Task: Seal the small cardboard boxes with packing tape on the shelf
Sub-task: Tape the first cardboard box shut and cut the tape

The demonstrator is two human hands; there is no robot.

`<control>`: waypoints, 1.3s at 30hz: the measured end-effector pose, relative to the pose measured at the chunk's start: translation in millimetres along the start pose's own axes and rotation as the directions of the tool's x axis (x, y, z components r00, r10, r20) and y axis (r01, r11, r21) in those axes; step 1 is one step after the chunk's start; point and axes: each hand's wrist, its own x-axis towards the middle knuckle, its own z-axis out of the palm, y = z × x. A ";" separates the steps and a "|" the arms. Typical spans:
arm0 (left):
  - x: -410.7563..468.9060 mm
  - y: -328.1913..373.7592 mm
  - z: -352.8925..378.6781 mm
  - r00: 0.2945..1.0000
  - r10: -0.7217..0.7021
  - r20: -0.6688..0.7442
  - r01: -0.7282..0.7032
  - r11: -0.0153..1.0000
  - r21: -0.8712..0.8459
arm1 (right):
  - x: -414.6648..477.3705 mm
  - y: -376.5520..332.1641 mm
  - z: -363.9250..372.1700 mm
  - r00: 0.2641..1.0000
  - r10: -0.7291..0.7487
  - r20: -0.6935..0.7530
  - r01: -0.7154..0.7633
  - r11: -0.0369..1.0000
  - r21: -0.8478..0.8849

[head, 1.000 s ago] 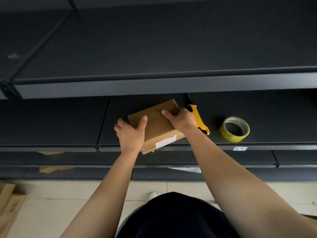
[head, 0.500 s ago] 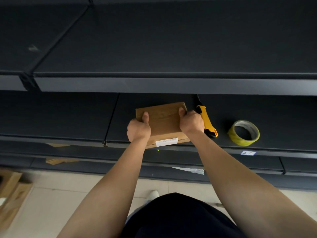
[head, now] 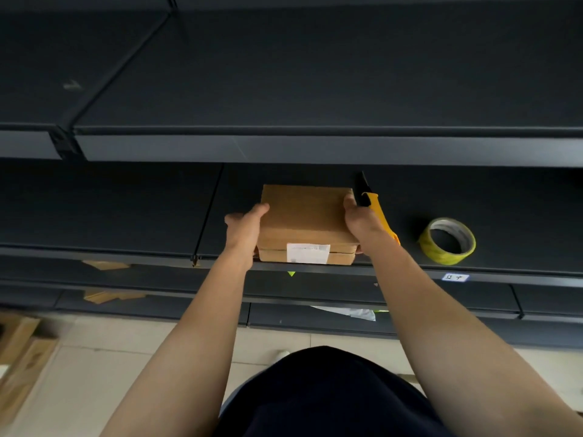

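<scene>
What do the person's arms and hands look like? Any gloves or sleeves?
No gloves, no sleeves in view: the left hand and right hand are bare, as are the left forearm and right forearm. No watch, ring or bracelet shows. The only clothing seen is a dark garment on the body, low in the picture.
</scene>
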 end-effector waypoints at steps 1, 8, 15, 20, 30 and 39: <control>-2.8 5.4 -3.8 0.998 0.034 0.053 -0.031 0.998 -0.047 | -0.7 -2.5 -3.7 0.995 0.073 0.064 -0.078 0.994 0.077; -6.0 22.4 -19.5 0.947 0.165 0.276 -0.180 0.983 0.031 | -13.5 -11.0 -22.5 0.957 0.134 0.257 -0.167 0.980 0.112; 5.4 16.9 1.7 0.964 0.209 -0.162 -0.196 0.976 0.093 | -13.0 -9.2 -8.9 0.985 0.037 0.167 -0.050 0.996 0.076; -0.4 0.0 13.7 0.963 0.268 -0.005 -0.267 0.956 -0.123 | -7.8 11.1 4.4 0.994 -0.099 0.049 0.084 0.964 0.252; -6.5 -16.0 9.9 0.957 0.290 0.032 -0.281 0.946 -0.162 | -13.1 9.8 16.3 0.996 -0.087 0.025 0.082 0.982 0.171; -19.7 -24.5 30.9 0.996 0.051 0.079 -0.037 0.986 -0.165 | -18.6 28.0 21.3 0.991 -0.132 0.016 0.117 0.928 0.355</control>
